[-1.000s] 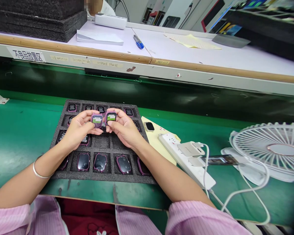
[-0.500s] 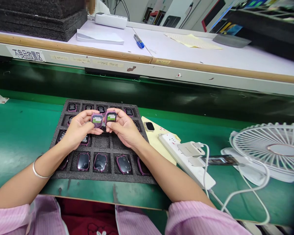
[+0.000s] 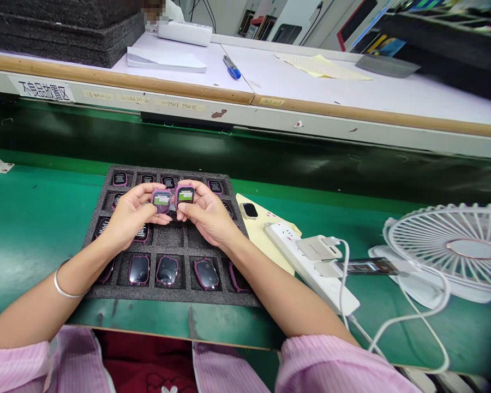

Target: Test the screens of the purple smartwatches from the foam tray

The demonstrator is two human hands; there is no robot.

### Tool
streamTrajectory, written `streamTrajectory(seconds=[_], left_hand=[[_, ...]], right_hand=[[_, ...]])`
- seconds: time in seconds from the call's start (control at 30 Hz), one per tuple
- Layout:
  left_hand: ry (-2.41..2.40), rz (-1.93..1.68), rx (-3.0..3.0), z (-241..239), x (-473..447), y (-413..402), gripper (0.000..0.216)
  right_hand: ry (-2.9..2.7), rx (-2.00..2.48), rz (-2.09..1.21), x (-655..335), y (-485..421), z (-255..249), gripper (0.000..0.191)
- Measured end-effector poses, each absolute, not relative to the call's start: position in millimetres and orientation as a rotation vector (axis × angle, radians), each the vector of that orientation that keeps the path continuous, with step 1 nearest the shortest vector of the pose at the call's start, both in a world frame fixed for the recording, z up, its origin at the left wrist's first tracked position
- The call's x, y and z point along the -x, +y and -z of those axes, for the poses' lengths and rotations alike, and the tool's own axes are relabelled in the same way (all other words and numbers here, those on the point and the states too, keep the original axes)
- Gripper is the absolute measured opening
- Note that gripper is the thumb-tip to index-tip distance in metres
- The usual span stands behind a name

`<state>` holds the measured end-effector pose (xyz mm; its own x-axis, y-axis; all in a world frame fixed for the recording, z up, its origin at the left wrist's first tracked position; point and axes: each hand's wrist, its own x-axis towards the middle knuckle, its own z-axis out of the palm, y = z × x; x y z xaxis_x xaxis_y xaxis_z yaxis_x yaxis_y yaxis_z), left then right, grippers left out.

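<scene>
My left hand (image 3: 133, 214) pinches a purple-framed smartwatch (image 3: 162, 201), its lit screen showing a green band and white text. In my right hand (image 3: 207, 212) is a second purple smartwatch (image 3: 185, 195) with a similar lit screen, thumb at its lower edge. Both are held side by side over a dark grey foam tray (image 3: 167, 295). Several more purple watches lie in its compartments; those in the rear rows show white text. Along the front row the screens are dark, as on the watch (image 3: 167, 271) near the middle. My arms and hands cover parts of the tray.
Right of the tray, a light-coloured watch (image 3: 249, 210) rests on yellow paper (image 3: 265, 243). Beyond it are a white power strip (image 3: 311, 267) with plugged-in chargers, loose white cables and a white fan (image 3: 454, 248). A raised shelf at the back carries a blue pen (image 3: 231, 67) and black foam blocks (image 3: 65, 33).
</scene>
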<state>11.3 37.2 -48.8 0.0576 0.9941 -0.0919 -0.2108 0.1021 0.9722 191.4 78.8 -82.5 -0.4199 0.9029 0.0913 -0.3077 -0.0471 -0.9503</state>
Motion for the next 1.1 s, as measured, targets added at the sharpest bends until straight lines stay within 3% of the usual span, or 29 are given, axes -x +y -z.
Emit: streamTrajectory(seconds=[1.1], left_hand=[[1.057,-1.202,-1.031,53.3,-10.1,37.5,0.04]], right_hand=[[-1.26,0.722,-1.643,-191.3,79.2,83.9,0.052]])
